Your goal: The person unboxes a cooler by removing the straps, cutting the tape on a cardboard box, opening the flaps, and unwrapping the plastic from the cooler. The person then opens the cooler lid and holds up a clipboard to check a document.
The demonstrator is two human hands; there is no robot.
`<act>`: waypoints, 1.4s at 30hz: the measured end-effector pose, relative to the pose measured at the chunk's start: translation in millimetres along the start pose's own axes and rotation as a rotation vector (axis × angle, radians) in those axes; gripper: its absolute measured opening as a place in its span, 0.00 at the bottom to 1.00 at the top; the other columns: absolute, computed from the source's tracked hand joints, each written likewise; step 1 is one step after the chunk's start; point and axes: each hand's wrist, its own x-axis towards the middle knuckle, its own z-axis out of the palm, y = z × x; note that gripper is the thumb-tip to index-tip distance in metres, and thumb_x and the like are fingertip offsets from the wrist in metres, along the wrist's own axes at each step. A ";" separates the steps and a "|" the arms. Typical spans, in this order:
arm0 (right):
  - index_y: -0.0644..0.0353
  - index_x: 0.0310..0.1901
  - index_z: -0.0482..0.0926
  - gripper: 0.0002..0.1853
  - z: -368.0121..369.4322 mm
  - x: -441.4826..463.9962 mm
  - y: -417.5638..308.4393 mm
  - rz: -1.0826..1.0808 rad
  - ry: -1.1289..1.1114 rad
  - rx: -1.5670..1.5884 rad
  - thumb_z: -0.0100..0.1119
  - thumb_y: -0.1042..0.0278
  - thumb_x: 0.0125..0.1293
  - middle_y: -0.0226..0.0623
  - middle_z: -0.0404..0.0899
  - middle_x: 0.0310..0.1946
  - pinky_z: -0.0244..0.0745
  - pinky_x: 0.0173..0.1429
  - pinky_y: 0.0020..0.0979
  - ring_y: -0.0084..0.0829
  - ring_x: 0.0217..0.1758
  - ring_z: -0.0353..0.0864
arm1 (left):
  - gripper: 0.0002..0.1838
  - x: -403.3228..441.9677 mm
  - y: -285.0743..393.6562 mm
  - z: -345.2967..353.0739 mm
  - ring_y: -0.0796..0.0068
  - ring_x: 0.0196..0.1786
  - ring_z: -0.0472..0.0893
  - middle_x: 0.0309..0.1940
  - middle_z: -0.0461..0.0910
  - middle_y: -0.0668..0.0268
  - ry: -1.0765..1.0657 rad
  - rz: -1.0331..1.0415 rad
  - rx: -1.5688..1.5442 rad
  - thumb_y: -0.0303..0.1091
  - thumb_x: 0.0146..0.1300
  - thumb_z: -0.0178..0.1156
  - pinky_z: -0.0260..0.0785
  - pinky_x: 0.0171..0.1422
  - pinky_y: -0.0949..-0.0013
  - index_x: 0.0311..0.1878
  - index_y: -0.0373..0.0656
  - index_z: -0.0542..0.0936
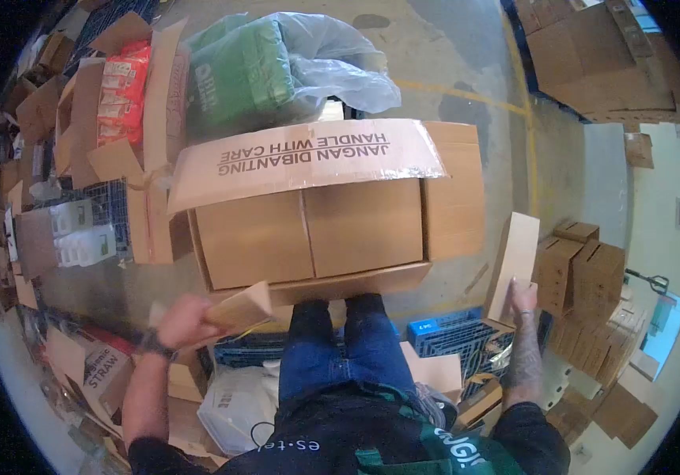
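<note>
Directly before me is a large cardboard box point(348, 283) with its top flaps open. Two flat brown cardboard faces point(363, 229) lie side by side inside it. The far flap point(300, 162) reads "JANGAN DIBANTING HANDLE WITH CARE", upside down to me. To the left of the box, my left hand point(185, 319) is closed around a flat piece of cardboard point(243, 307). On the right, a long narrow cardboard strip point(514, 253) is gripped at its near end by my right hand point(523, 295). Both pieces are apart from the box.
A green bag in clear plastic point(241, 75) stands beyond the box. Left are an open carton with red packets point(124, 95) and white jugs point(85, 233). Brown boxes point(581, 269) are stacked right. A white bag point(237, 404) and blue crate point(458, 336) lie close to my legs.
</note>
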 end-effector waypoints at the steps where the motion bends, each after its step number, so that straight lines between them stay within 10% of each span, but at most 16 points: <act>1: 0.68 0.61 0.73 0.39 22.8 -3.6 10.9 0.024 -0.030 0.046 0.74 0.45 0.60 0.60 0.83 0.56 0.78 0.63 0.45 0.53 0.60 0.84 | 0.22 -28.0 5.1 -13.0 0.45 0.41 0.85 0.35 0.86 0.49 -0.014 -0.149 -0.067 0.49 0.51 0.76 0.78 0.46 0.50 0.40 0.40 0.87; 7: 0.72 0.63 0.72 0.38 118.6 -21.0 50.2 0.142 -0.137 0.051 0.74 0.51 0.61 0.65 0.78 0.58 0.75 0.66 0.48 0.54 0.63 0.79 | 0.31 -186.1 -112.7 71.0 0.50 0.56 0.85 0.51 0.86 0.48 0.255 -0.705 -0.325 0.42 0.53 0.77 0.76 0.62 0.53 0.60 0.40 0.83; 9: 0.72 0.64 0.72 0.37 76.7 -71.2 -21.7 0.174 -0.006 -0.075 0.73 0.56 0.60 0.67 0.76 0.60 0.73 0.69 0.50 0.56 0.66 0.76 | 0.35 -161.4 -78.6 83.7 0.48 0.65 0.79 0.60 0.80 0.46 0.455 -0.855 0.128 0.41 0.55 0.76 0.71 0.69 0.52 0.66 0.40 0.78; 10: 0.71 0.64 0.72 0.35 99.4 -68.4 -19.5 -0.169 0.097 -0.002 0.69 0.57 0.60 0.64 0.74 0.62 0.69 0.71 0.52 0.58 0.67 0.72 | 0.37 -143.7 -64.6 90.7 0.48 0.69 0.75 0.65 0.78 0.45 0.552 -0.914 0.356 0.41 0.56 0.75 0.68 0.73 0.51 0.68 0.40 0.75; 14: 0.62 0.58 0.79 0.23 99.0 -143.2 -179.7 -1.074 -0.186 0.134 0.64 0.70 0.59 0.53 0.81 0.54 0.75 0.61 0.52 0.57 0.55 0.80 | 0.26 18.9 -38.0 119.0 0.46 0.65 0.77 0.60 0.80 0.47 0.452 -0.424 -0.090 0.39 0.64 0.69 0.67 0.73 0.51 0.63 0.40 0.79; 19: 0.56 0.63 0.76 0.23 206.7 -214.4 -345.6 -1.825 -0.421 0.044 0.60 0.59 0.68 0.40 0.72 0.69 0.56 0.81 0.56 0.50 0.79 0.62 | 0.21 192.7 -2.1 176.3 0.54 0.63 0.79 0.61 0.80 0.56 0.111 0.404 0.339 0.42 0.61 0.63 0.67 0.72 0.50 0.56 0.43 0.82; 25: 0.53 0.59 0.81 0.24 204.0 -202.1 -399.9 -2.082 -0.294 -0.021 0.63 0.51 0.64 0.38 0.74 0.67 0.57 0.80 0.56 0.47 0.76 0.66 | 0.20 222.8 5.6 194.1 0.63 0.71 0.73 0.63 0.79 0.63 0.200 0.512 0.515 0.48 0.69 0.58 0.56 0.79 0.52 0.58 0.48 0.83; 28: 0.53 0.49 0.86 0.21 187.1 -225.1 -441.4 -2.143 -0.460 -0.491 0.65 0.49 0.60 0.36 0.76 0.64 0.60 0.79 0.53 0.44 0.75 0.67 | 0.24 233.1 19.5 191.7 0.63 0.70 0.73 0.61 0.79 0.64 -0.009 0.482 0.625 0.55 0.67 0.59 0.55 0.80 0.52 0.57 0.48 0.84; 31: 0.54 0.38 0.88 0.18 200.3 -210.9 -446.6 -2.344 -0.415 -0.259 0.65 0.47 0.58 0.39 0.84 0.51 0.65 0.75 0.50 0.43 0.64 0.78 | 0.28 209.4 32.2 166.0 0.64 0.69 0.74 0.62 0.79 0.63 -0.157 0.468 0.531 0.59 0.63 0.61 0.55 0.79 0.52 0.55 0.48 0.85; 34: 0.54 0.33 0.87 0.17 150.0 -217.5 -441.6 -2.160 -0.642 -0.333 0.63 0.47 0.57 0.41 0.87 0.36 0.71 0.66 0.49 0.46 0.47 0.85 | 0.25 213.3 22.1 172.0 0.62 0.59 0.80 0.48 0.85 0.61 -0.060 0.630 0.599 0.59 0.59 0.63 0.63 0.72 0.53 0.44 0.46 0.87; 37: 0.52 0.28 0.85 0.15 146.1 -214.7 -437.1 -2.434 -0.349 -0.039 0.61 0.49 0.59 0.41 0.85 0.26 0.73 0.55 0.47 0.46 0.33 0.84 | 0.21 216.0 35.6 146.5 0.62 0.45 0.84 0.31 0.86 0.62 -0.134 0.719 0.605 0.56 0.57 0.63 0.72 0.57 0.54 0.29 0.47 0.86; 42: 0.48 0.24 0.79 0.12 67.2 -203.8 -421.3 -2.542 -0.373 -0.048 0.61 0.52 0.59 0.30 0.81 0.24 0.68 0.44 0.41 0.35 0.32 0.79 | 0.16 139.3 37.5 88.2 0.69 0.32 0.80 0.20 0.80 0.70 0.091 0.906 0.467 0.50 0.57 0.62 0.67 0.42 0.61 0.21 0.50 0.81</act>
